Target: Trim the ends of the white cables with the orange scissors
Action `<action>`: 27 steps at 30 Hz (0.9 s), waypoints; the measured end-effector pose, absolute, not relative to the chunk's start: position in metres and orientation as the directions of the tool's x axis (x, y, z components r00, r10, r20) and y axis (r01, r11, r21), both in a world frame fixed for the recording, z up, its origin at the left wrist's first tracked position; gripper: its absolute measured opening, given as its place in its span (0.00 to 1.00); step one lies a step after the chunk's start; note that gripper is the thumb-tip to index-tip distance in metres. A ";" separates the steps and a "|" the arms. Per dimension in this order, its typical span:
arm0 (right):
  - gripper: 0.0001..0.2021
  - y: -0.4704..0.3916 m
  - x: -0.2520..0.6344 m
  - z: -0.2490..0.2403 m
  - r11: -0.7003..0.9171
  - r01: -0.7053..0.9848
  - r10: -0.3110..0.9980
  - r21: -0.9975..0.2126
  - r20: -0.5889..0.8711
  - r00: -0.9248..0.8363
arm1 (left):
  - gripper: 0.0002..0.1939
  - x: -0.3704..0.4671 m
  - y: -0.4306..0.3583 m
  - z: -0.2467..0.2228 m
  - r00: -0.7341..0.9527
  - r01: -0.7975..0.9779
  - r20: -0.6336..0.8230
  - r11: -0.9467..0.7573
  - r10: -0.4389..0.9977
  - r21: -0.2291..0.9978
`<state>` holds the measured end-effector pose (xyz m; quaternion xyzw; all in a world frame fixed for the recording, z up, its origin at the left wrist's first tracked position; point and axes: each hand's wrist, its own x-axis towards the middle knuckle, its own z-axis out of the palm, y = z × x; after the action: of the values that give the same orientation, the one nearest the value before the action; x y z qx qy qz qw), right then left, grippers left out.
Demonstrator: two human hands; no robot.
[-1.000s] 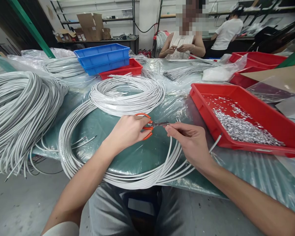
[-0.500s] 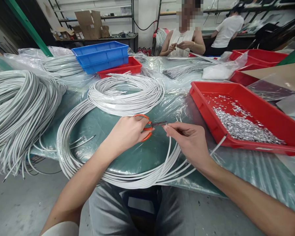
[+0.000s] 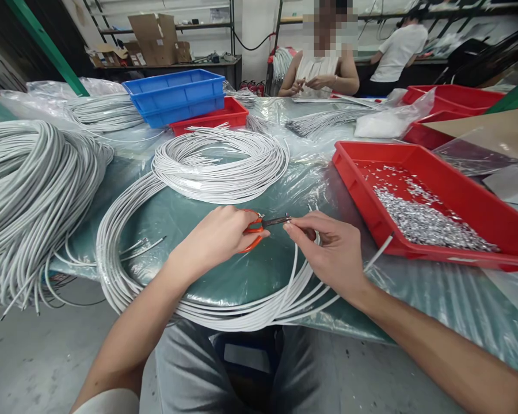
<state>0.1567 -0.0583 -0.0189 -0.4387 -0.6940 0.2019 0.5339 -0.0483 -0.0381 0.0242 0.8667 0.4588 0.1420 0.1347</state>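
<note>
My left hand [image 3: 231,233] is closed round the orange handles of a small pair of scissors [image 3: 254,237]. The dark blades point right and meet the fingertips of my right hand [image 3: 328,247]. Between thumb and forefinger, that hand pinches the end of a white cable [image 3: 294,270]; its very tip is too small to make out. The cable runs down into a large coil of white cable [image 3: 112,230] that lies on the table in front of me. A second, smaller coil [image 3: 220,187] lies just beyond my hands.
To the right stands a red tray [image 3: 414,244] with many small shiny metal pieces. A thick cable bundle [image 3: 38,190] hangs over the left edge. Farther back are a stacked blue bin [image 3: 176,98] and a plastic bag [image 3: 380,123]. A person [image 3: 317,75] works across the table.
The scissor handles have come closer together in my left hand, and the blades look more closed. Both hands have shifted slightly left; my right hand still pinches the cable end.
</note>
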 end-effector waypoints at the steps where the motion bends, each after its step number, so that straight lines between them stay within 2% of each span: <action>1: 0.06 -0.058 0.157 -0.019 0.536 0.397 0.823 -0.745 0.566 -0.050 | 0.19 -0.049 -0.039 0.024 0.532 0.760 0.109 -0.530 0.840 0.376; 19: 0.06 -0.060 0.154 -0.020 0.632 0.339 0.754 -0.696 0.653 -0.065 | 0.27 -0.055 -0.038 0.027 0.592 0.651 -0.086 -0.412 0.801 0.638; 24: 0.07 -0.059 0.154 -0.018 0.638 0.309 0.750 -0.705 0.659 -0.046 | 0.22 -0.056 -0.033 0.028 0.681 0.496 -0.123 -0.331 0.721 0.803; 27: 0.07 -0.058 0.154 -0.016 0.625 0.248 0.769 -0.740 0.639 -0.030 | 0.21 -0.054 -0.029 0.030 0.668 0.346 -0.064 -0.234 0.741 0.909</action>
<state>0.1540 -0.0582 -0.0160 -0.3724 -0.6829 0.2212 0.5883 -0.0538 -0.0294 0.0295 0.7606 0.3575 0.1955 0.5054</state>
